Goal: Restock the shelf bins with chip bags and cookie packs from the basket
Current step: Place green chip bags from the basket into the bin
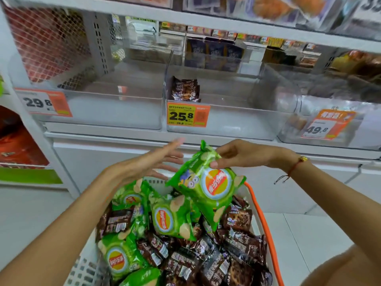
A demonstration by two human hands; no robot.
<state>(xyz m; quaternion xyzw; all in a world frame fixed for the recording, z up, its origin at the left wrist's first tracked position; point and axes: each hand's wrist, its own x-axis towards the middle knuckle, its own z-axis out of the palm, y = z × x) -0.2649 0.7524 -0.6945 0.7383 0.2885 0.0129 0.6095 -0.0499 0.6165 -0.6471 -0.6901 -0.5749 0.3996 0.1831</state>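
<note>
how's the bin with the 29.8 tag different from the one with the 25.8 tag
The 29.8 bin shows no product inside; the 25.8 bin holds a few brown cookie packs standing at its left end. The 29.8 bin sits at the shelf's left end beside a mesh panel; the 25.8 bin is next on its right. Both are clear plastic with orange price tags in front.

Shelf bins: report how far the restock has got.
Done: little. The middle bin holds only a few brown cookie packs, and the left bin looks bare. In hand: the right hand pinches a green chip bag above the basket; the left hand is open beside it. Left: the basket's many chip bags and cookie packs.
</note>
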